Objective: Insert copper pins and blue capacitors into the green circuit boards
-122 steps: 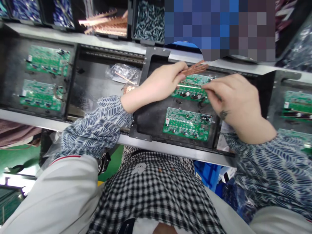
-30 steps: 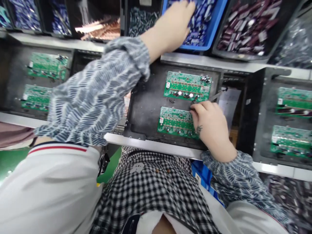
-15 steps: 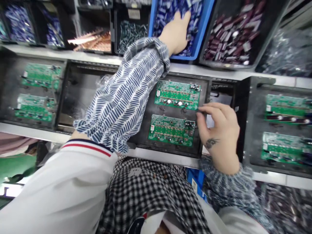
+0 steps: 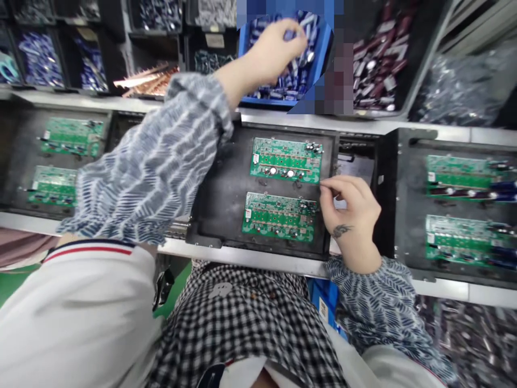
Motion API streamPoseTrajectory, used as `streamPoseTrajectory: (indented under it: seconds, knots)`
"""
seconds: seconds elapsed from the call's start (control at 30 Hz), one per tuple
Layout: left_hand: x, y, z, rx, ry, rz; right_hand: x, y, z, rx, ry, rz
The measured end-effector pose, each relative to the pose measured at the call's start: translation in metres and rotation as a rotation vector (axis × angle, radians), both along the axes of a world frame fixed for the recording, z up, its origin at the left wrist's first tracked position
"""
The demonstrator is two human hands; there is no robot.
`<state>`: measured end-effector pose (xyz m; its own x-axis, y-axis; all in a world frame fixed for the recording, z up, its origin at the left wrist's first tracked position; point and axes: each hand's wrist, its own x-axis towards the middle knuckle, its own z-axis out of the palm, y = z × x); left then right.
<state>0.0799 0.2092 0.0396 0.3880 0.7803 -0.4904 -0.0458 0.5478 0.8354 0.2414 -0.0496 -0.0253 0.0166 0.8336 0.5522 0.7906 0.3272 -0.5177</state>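
My left hand (image 4: 278, 47) is over the blue bin (image 4: 243, 48) of blue cylindrical parts (image 4: 291, 81), its thumb and fingers curled together; something small and blue shows between them. Below, in a black tray (image 4: 222, 188), lie two green circuit boards. The upper board (image 4: 286, 159) carries a copper strip and two round white-topped parts. The lower board (image 4: 279, 216) has a similar strip and none of those round tops. Beside the tray's right edge, close to the upper board's lower right corner, my right hand (image 4: 351, 207) has thumb and index fingertips pinched; anything between them is too small to see.
Black bins of dark red cylinders (image 4: 382, 70), copper strips (image 4: 151, 82) and small blue parts (image 4: 40, 56) line the back. More trays with green boards stand left (image 4: 70, 137) and right (image 4: 460, 175). A pixelated patch hides part of the bins.
My left hand has drawn left over the blue bin and its spread fingers have closed together. My right hand's thumb and index finger have come together near the board. The view has shifted slightly.
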Motion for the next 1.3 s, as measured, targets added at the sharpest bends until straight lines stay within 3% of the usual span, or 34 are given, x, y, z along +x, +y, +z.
streamPoseTrajectory:
  seconds: [0.07,0.13,0.23,0.37,0.53,0.73,0.87,1.0,1.1,1.3]
  knots:
    - [-0.012,-0.037,0.006,0.077,-0.113,-0.207,-0.002,-0.001,0.002,0.008,0.085,-0.006]
    - [-0.026,-0.078,0.008,0.016,-0.275,-0.403,-0.005,-0.003,0.007,-0.027,0.222,0.014]
    - [-0.046,-0.13,0.005,-0.216,-0.338,-0.465,-0.013,-0.008,0.018,-0.124,0.368,0.125]
    - [-0.06,-0.167,-0.002,-0.363,-0.338,-0.493,-0.026,-0.013,0.026,-0.23,0.311,0.256]
    - [-0.063,-0.183,-0.005,-0.292,-0.392,-0.546,-0.024,-0.019,0.036,-0.337,0.209,0.213]
    - [-0.064,-0.185,-0.008,-0.449,-0.333,-0.231,0.017,-0.002,0.064,-0.4,-0.132,0.219]
    - [-0.049,-0.194,-0.012,-0.6,-0.296,-0.251,0.038,0.037,0.044,-0.425,0.049,0.159]
    - [-0.033,-0.205,-0.02,-0.609,-0.282,-0.361,0.043,0.066,0.016,-0.424,-0.162,0.06]
    - [-0.029,-0.206,-0.028,-0.569,-0.285,-0.396,0.043,0.07,0.008,-0.496,-0.216,0.043]
    - [-0.03,-0.198,-0.036,-0.527,-0.332,-0.364,0.043,0.068,0.008,-0.528,-0.323,0.092]
